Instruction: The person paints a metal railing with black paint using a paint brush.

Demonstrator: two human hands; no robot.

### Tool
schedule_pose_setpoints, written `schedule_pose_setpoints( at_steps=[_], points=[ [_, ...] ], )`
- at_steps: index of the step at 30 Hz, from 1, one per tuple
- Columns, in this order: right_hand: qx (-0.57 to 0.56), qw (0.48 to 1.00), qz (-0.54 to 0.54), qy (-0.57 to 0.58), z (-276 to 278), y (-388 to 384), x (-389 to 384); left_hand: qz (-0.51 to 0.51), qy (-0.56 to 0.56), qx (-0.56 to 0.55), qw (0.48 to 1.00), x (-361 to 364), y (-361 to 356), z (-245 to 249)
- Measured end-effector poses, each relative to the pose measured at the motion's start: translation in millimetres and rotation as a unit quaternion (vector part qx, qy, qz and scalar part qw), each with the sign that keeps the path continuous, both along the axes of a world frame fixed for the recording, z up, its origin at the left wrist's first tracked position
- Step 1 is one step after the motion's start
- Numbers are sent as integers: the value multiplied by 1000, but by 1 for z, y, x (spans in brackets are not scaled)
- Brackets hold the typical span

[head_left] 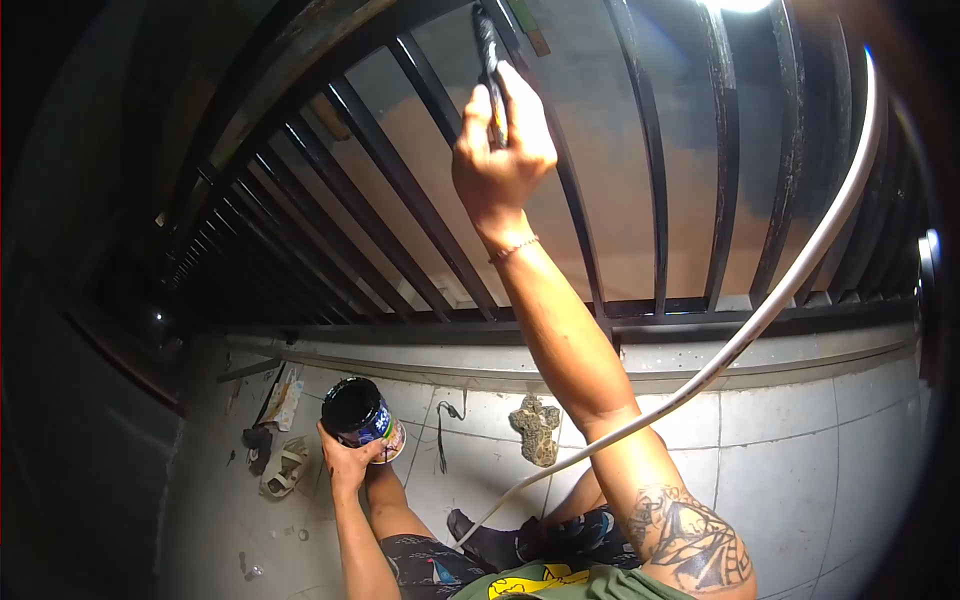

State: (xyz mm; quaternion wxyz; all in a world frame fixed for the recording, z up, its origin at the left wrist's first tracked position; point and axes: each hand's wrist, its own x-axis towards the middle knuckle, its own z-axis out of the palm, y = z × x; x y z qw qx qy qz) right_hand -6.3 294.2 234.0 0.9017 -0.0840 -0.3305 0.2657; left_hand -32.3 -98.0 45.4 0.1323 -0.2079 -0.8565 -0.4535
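Observation:
My right hand (505, 150) is raised at the upper middle, its fingers closed around a dark-coated paintbrush (487, 45). The brush points up beside a dark metal bar near the top of the railing (655, 150). Low on the left, my left hand (350, 460) holds a paint can (385, 428) from its side and below. Black paint (350, 403) shows at the can's open top. The can is tilted slightly.
A white cable (770, 300) crosses in front of my right arm. On the tiled floor (780, 440) lie a stone-like piece (537, 430), a dark cord (443, 435), and a pale strap-like item (285, 468). A bright lamp (735, 4) shines at the top.

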Motion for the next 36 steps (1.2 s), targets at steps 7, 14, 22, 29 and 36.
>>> schedule_pose_setpoints(
  at_steps=[7, 14, 22, 29, 36],
  points=[
    [28, 998, 26, 42, 18, 1, -29, 7, 16, -2, 1000, 2, -5, 4],
    [54, 996, 70, 16, -15, 1, -19, 30, 6, -11, 999, 4, -12, 7],
    [90, 967, 233, -54, -2, 31, -7, 7, 0, 15, 1000, 1, -15, 4],
    [150, 939, 259, -172, -6, 60, 40, 14, 3, 9, 1000, 2, -16, 3],
    [-5, 992, 122, -10, 17, 18, 5, 16, -16, 2, 1000, 6, -11, 3]
  ],
)
